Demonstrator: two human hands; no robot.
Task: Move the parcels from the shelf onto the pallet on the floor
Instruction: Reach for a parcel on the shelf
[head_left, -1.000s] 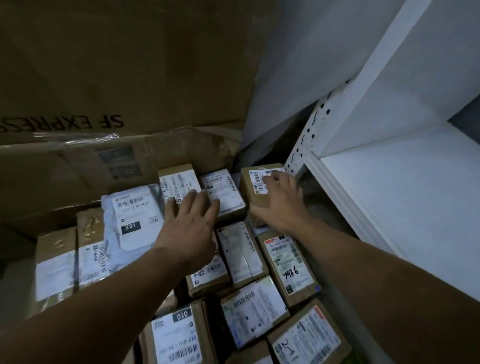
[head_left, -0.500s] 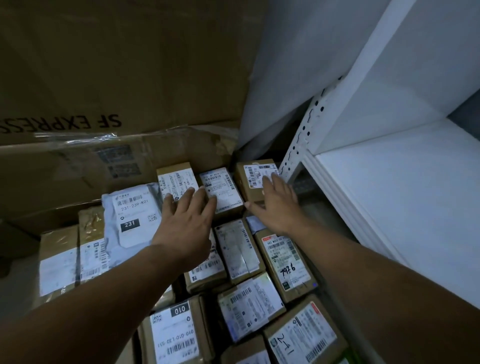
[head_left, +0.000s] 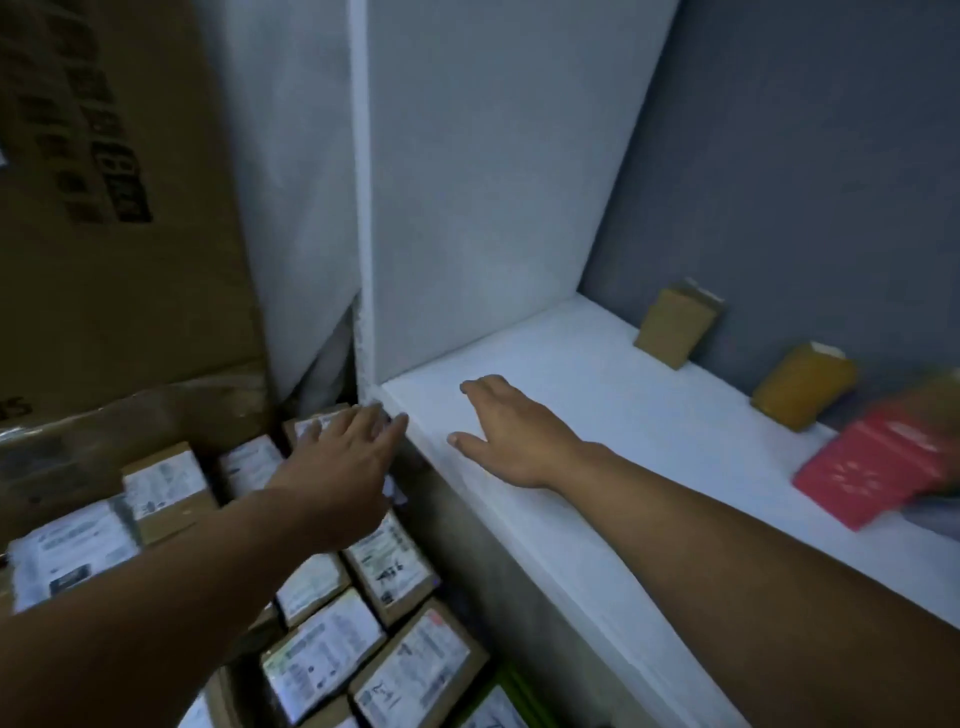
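Several labelled brown parcels (head_left: 322, 660) lie packed together low on the left; the pallet beneath them is hidden. My left hand (head_left: 343, 457) hovers over them with straight fingers and holds nothing. My right hand (head_left: 511, 431) is spread over the white shelf board (head_left: 649, 415) near its front left corner, also holding nothing. At the shelf's back wall lean a brown parcel (head_left: 675, 327) and a yellow parcel (head_left: 802, 384). A red parcel (head_left: 878, 467) lies further right.
A large cardboard box (head_left: 114, 208) rises on the left behind the parcel pile. The white upright (head_left: 361, 208) and side panel (head_left: 483, 182) of the shelf stand between the pile and the shelf board. A grey wall (head_left: 805, 156) backs the shelf.
My right hand has left the small parcel at the pile's far corner and risen onto the shelf. My left hand shifted right. The view swung right and up, showing parcels on the shelf.
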